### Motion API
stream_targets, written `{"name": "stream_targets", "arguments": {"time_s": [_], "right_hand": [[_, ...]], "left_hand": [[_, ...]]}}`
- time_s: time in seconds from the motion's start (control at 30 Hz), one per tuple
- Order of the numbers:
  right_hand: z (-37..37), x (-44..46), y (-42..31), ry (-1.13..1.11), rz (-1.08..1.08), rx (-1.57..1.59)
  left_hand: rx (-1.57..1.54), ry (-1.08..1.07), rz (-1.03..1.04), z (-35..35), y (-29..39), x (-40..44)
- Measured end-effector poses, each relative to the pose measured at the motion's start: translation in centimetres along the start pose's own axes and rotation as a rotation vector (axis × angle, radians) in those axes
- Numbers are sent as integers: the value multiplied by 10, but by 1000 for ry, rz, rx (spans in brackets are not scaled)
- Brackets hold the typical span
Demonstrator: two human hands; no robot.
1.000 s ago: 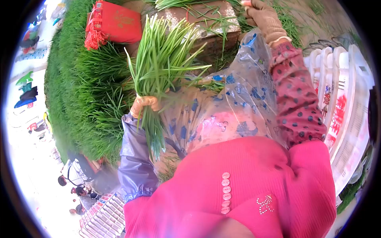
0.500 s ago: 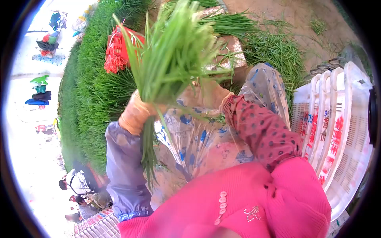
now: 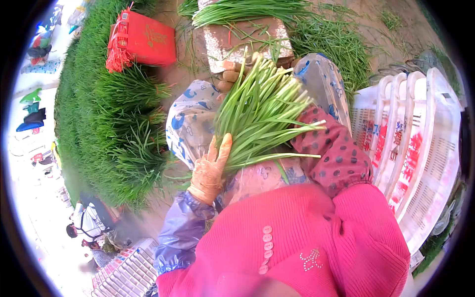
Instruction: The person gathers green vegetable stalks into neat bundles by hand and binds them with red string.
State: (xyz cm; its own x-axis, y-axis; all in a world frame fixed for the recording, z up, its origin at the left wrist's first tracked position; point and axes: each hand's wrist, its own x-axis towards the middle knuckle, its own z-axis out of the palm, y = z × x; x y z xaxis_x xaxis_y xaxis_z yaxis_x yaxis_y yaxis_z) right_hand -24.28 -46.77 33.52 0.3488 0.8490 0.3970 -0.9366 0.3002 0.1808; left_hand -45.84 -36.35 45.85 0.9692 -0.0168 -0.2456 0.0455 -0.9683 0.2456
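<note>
A loose bunch of long green stalks (image 3: 262, 109) lies across my lap, its pale ends toward the upper right. My left hand (image 3: 212, 171), in an orange glove, rests at the lower left of the bunch, with two fingers stretched out apart against the leaves. Beyond the bunch, the brown-gloved fingers of my right hand (image 3: 231, 74) show at its upper left; the stalks cover the rest of that hand. Just past my knees, a patterned box (image 3: 215, 49) bears more green stalks (image 3: 252, 11).
A red bag (image 3: 148, 39) sits beside rows of bundled greens (image 3: 99, 128) on the left. Loose stalks (image 3: 336, 54) cover ground at the upper right. White plastic crates (image 3: 420, 148) stand at the right. People (image 3: 91, 218) are at the lower left.
The bunch, held up in my left hand before, has come down across my lap. My left hand's fingers have spread from their grip. My right hand has moved in from the upper right to behind the stalks.
</note>
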Motion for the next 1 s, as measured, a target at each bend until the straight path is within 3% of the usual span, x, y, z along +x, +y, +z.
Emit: {"name": "stream_targets", "arguments": {"time_s": [0.03,0.07,0.1,0.17,0.23,0.3,0.4,0.5,0.57,0.7,0.73,0.8,0.83,0.97,1.0], "right_hand": [[0,-1,0,-22,-12,-10],[3,-5,-9,119,86,-108],[8,-3,-8,126,86,-112],[17,-1,-7,163,92,-140],[26,1,-5,204,106,-175],[34,3,-6,248,117,-223],[47,6,-7,300,148,-299],[59,11,-8,338,198,-376],[68,14,-10,356,235,-417],[77,25,-32,485,321,-565],[74,26,-48,600,309,-653],[94,25,-63,612,215,-1139],[116,22,-66,702,191,-859],[148,26,-70,608,313,-880],[145,30,-65,621,306,-1146]], "left_hand": [[-61,-79,15,-7,3,-2],[-42,-299,18,-28,0,-2],[2,-303,125,-40,-13,-3],[-372,-225,320,-69,-56,2],[-916,15,-153,-97,-64,4],[-1283,231,-240,-111,-45,28],[-1382,-66,54,-51,-57,67],[-1192,-303,234,-10,-32,86],[-1504,-428,162,12,-22,83],[-1689,-411,53,14,-9,71],[-1697,-400,16,23,-13,67],[-1708,-383,-26,32,-19,59],[-1776,-390,-88,34,-19,55],[-1842,-337,-221,35,-10,49],[-1844,-337,-222,31,-6,48]]}}
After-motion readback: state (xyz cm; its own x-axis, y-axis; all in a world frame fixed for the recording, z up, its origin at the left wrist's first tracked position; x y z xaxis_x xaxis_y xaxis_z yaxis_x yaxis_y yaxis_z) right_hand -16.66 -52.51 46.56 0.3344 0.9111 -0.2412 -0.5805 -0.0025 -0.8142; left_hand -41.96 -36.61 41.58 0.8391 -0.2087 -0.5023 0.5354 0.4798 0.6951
